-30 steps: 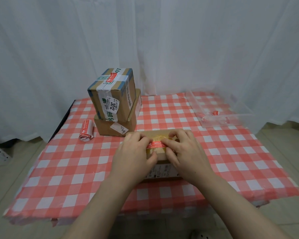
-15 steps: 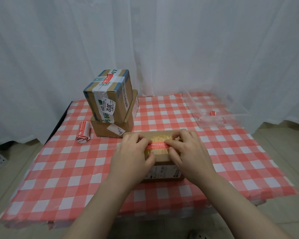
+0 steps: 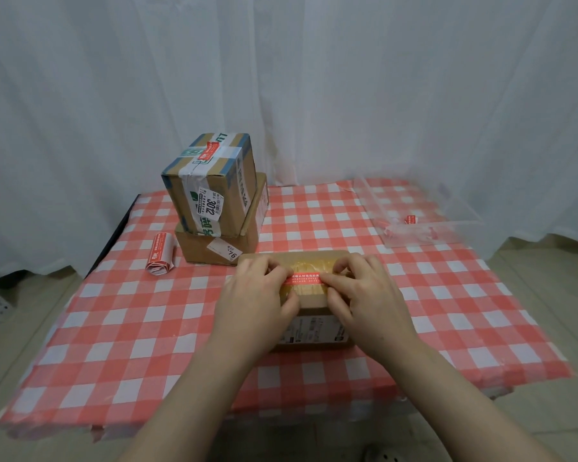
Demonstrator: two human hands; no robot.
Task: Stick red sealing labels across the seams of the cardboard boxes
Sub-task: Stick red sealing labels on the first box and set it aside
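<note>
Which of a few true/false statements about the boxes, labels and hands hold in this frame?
1. The left hand and the right hand both touch the red label on the near box. True.
2. The label roll lies right of the stacked boxes. False: it lies left of them.
3. The top stacked box already bears a red sticker. True.
4. The clear tray sits on top of a box. False: it rests on the tablecloth, far right.
</note>
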